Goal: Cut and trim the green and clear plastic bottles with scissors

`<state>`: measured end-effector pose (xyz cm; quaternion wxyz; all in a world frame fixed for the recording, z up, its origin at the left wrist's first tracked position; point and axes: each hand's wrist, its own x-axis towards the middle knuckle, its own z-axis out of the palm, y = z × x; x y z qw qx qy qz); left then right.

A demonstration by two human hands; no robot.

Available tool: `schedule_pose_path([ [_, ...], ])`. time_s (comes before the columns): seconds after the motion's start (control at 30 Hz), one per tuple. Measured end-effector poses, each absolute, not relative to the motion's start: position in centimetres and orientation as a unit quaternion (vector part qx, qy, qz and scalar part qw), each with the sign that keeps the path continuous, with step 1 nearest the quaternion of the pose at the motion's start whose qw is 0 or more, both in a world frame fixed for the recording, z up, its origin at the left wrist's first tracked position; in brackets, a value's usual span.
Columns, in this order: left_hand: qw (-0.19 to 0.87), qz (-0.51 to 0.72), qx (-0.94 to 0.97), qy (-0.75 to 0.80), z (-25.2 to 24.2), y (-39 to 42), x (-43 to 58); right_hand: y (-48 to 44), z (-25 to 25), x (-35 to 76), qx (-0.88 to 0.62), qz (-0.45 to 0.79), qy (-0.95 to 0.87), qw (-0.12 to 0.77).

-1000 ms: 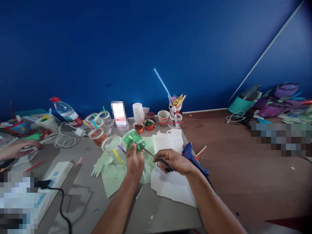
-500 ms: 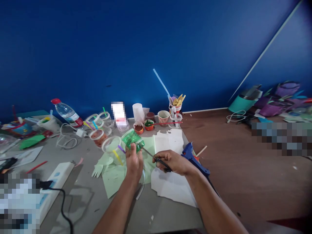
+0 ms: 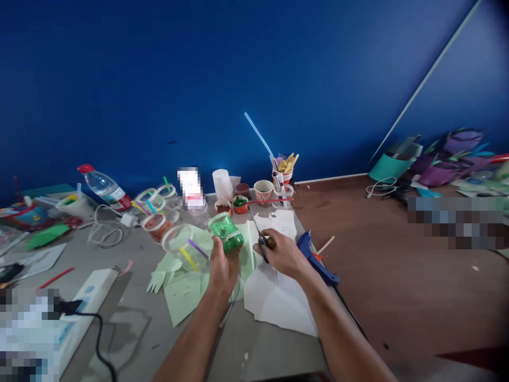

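Note:
My left hand (image 3: 225, 268) is closed around a green see-through plastic cup (image 3: 223, 227), which is tilted and has a pale rim and a white band. In my right hand (image 3: 280, 252) is a pair of scissors (image 3: 256, 227) with black handles. The blades point up and away, apart from the cup. Beneath both hands lie a pale green sheet (image 3: 186, 297) and a torn white sheet (image 3: 274, 305). A clear plastic cup (image 3: 170, 249) with yellow and purple straw pieces stands left of my left hand. Close to my right wrist is a blue glue gun (image 3: 318, 265).
Small paint cups, including one with green paint (image 3: 240, 208), stand behind my hands. A water bottle (image 3: 105, 188) leans at the back left. A white power strip (image 3: 83, 313) lies at front left. Cutlery fills a paper cup (image 3: 283, 175) by the blue wall.
The scissors have come away from the green cup and now point upward. My left hand has turned the cup and moved it slightly right. The camera view has shifted a little.

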<state>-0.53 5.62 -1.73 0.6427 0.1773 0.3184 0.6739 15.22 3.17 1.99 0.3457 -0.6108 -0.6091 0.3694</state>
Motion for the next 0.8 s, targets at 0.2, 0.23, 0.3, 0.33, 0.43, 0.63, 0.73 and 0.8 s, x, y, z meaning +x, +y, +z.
schedule_pose_path([
  [0.2,0.63,0.67,0.211,0.332,-2.1,5.3,-0.3,3.2,1.4,14.0,-0.694,0.199,-0.676,0.149],
  [0.23,0.629,0.668,0.211,0.338,-2.2,5.3,-0.3,3.1,1.5,14.0,-0.694,0.185,-0.681,0.142],
  [0.3,0.63,0.662,0.208,0.349,-2.4,5.3,-0.3,3.0,1.7,13.9,-0.69,0.166,-0.692,0.131],
  [0.33,0.63,0.659,0.207,0.354,-2.5,5.3,-0.3,3.0,1.7,13.8,-0.687,0.159,-0.698,0.124],
  [0.43,0.63,0.652,0.215,0.364,-2.7,5.5,-0.4,2.9,1.7,13.7,-0.68,0.143,-0.711,0.108],
  [0.63,0.64,0.629,0.248,0.366,-3.0,5.5,-0.5,2.8,1.6,13.6,-0.68,0.153,-0.71,0.103],
  [0.73,0.644,0.618,0.274,0.359,-3.0,5.3,-0.7,2.8,1.6,13.5,-0.677,0.15,-0.714,0.099],
  [0.8,0.635,0.617,0.29,0.362,-2.8,5.0,-0.8,2.7,1.6,13.4,-0.669,0.149,-0.721,0.097],
])
